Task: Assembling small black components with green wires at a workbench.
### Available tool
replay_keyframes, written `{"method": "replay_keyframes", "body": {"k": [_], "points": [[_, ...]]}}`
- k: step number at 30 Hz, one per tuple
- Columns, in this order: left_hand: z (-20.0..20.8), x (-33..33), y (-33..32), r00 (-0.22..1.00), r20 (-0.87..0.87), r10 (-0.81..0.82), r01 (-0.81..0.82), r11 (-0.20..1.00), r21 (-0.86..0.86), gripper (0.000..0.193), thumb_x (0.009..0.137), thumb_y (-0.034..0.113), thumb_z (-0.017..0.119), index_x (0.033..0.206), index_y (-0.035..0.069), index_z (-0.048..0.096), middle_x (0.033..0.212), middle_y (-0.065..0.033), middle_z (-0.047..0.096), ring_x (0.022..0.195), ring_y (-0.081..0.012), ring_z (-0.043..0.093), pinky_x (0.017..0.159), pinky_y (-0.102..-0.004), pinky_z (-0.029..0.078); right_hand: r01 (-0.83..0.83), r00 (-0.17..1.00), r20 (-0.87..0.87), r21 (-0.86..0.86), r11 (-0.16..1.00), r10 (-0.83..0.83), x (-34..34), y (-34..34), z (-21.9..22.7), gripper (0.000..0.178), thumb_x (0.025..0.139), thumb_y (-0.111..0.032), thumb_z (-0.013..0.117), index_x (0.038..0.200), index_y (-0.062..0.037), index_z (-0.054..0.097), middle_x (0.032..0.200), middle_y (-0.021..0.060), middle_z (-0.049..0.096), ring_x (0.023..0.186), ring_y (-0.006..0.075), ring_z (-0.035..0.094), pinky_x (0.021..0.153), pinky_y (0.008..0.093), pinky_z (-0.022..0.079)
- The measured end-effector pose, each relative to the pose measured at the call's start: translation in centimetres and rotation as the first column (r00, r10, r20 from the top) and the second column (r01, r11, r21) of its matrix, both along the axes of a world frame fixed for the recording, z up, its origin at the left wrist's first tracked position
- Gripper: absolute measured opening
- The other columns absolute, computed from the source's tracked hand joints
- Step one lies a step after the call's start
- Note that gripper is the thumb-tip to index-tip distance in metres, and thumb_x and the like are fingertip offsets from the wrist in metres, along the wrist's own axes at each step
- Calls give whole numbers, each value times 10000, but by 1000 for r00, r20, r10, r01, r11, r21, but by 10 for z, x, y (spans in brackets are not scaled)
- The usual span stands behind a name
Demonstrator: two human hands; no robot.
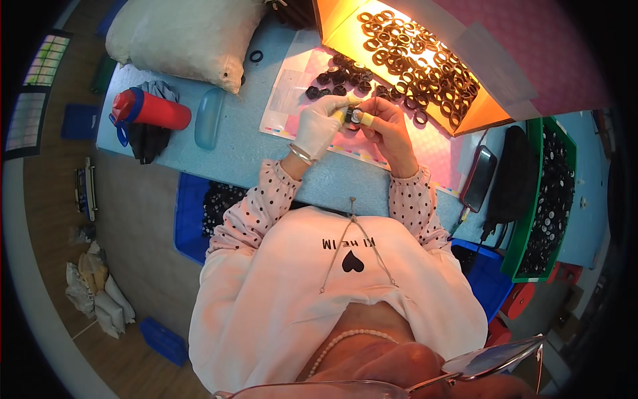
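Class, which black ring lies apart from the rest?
The ring beside the pale sack, alone on the blue tabletop; the other rings cluster at the lit box.

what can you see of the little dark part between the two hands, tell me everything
The little dark part looks black or nearly so, with a pale greyish round face showing on its right side. It is pinched between the fingertips of the left hand and the right hand, seemingly held above the pink sheet. The fingers cover much of it, so its full shape, tilt and material cannot be told.
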State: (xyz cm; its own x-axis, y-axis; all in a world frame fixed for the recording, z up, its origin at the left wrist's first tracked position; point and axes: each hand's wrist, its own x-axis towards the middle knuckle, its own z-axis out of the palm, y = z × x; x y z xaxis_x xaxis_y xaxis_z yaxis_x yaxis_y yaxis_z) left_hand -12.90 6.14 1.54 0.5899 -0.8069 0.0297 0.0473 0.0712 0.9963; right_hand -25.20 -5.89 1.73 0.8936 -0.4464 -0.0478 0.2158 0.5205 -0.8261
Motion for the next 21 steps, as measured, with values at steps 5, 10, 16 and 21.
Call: {"method": "replay_keyframes", "body": {"k": [5, 10, 16, 21], "points": [[16, -2, 4, 997, 56, 49, -56, 990, 131, 246, 973, 45, 557, 1196, -41, 613, 992, -94, 692, 725, -113, 640, 643, -248, 546, 64, 997, -47, -47, 997, -66, -1, -1, -2, 76, 858, -24, 674, 906, 7, 623, 755, 48, 651, 542, 24, 428, 487, 178, 311], [22, 7, 12, 963, -229, -142, 173, 978, 119, 292, 949, 0, 579, 1232, -73, 583, 1047, -134, 689, 885, -159, 684, 740, -281, 577, 68, 994, -80, -105, 992, -77, -3, -4, -1, 76, 859, -34, 684, 893, -6, 622, 755, 43, 660, 545, 16, 422, 471, 180, 291], [-2, 2, 12, 943, 331, -39, 22, 998, 56, 382, 940, -19, 591, 1310, -90, 525, 1150, -149, 666, 985, -155, 658, 824, -278, 570, 35, 993, -104, -135, 990, -50, 0, -2, -4, 100, 859, -56, 713, 886, -11, 627, 747, 42, 667, 546, 12, 419, 473, 179, 295], [-6, -2, 10, 979, 194, -58, 37, 994, 107, 393, 917, 6, 626, 1296, -63, 551, 1099, -140, 684, 948, -122, 646, 793, -253, 544, 74, 988, -125, -145, 987, -93, 0, 0, -6, 107, 852, -65, 728, 880, -15, 638, 742, 31, 663, 551, 14, 440, 486, 174, 317]]}}
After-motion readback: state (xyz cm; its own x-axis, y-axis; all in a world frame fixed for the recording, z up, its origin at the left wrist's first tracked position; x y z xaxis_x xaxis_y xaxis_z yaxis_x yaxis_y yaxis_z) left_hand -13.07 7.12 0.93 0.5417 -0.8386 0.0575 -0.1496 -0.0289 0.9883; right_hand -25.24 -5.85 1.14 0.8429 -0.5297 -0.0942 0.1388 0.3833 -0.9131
